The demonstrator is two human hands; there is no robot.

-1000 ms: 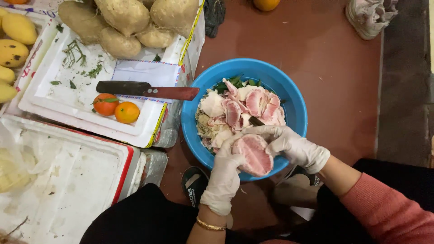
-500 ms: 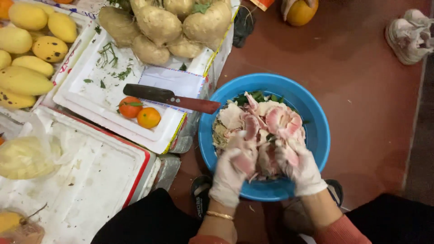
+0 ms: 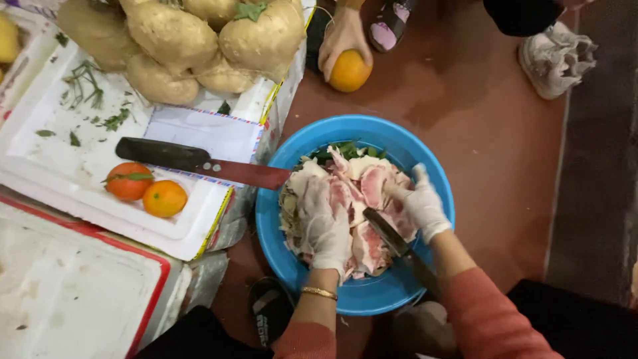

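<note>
While both gloved hands were sunk side by side into the lower part of the pile half a second ago, they now sit further apart on the raw meat slices (image 3: pixel 362 199) in the blue basin (image 3: pixel 279 219), which fills the lower centre of the frame on the reddish floor (image 3: pixel 505 146). The left hand (image 3: pixel 325 223) lies flat on the left side of the pile, its fingers spread wide and pressing on the meat, closed on nothing. The right hand (image 3: pixel 419 203) rests on the right side of the pile, fingers curled into the slices; whether they pinch a slice I cannot tell. A dark-bladed knife (image 3: pixel 392 242), not seen in the earlier frames, now lies slanted across the lower right of the basin, between the two forearms, its far end hidden by the right sleeve. Green leaves (image 3: pixel 345 149) show at the upper edge of the meat.

The view has shifted: the white foam tray (image 3: pixel 60 166) at left looms larger, with the cleaver (image 3: pixel 199 163) across it, its tip just reaching the basin's rim, and two tangerines (image 3: pixel 146 189) just below the handle. Pale root tubers (image 3: pixel 193 40) fill the upper left. At top centre another person's hand (image 3: pixel 339 36) has come in, resting on an orange fruit (image 3: pixel 350 72).
</note>
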